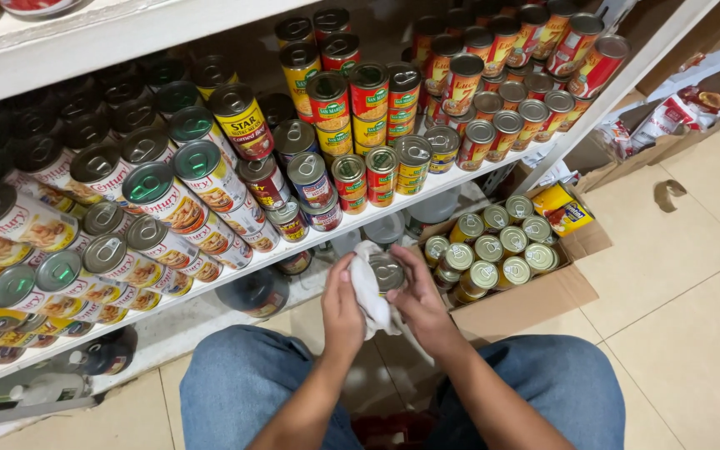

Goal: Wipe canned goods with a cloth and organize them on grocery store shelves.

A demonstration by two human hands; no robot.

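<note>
Your left hand [342,310] grips a white cloth [368,287] against the tin can [387,272]; your right hand [421,302] cups that can.

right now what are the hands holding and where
Right hand grips a round silver-lidded tin can by its side; left hand presses a white cloth against it.

One view only: head cam, looking steeply down and fwd from above a crouching person's lap, close to the white metal shelf [460,179] of tins, tan tiled floor [685,275] at right.
</note>
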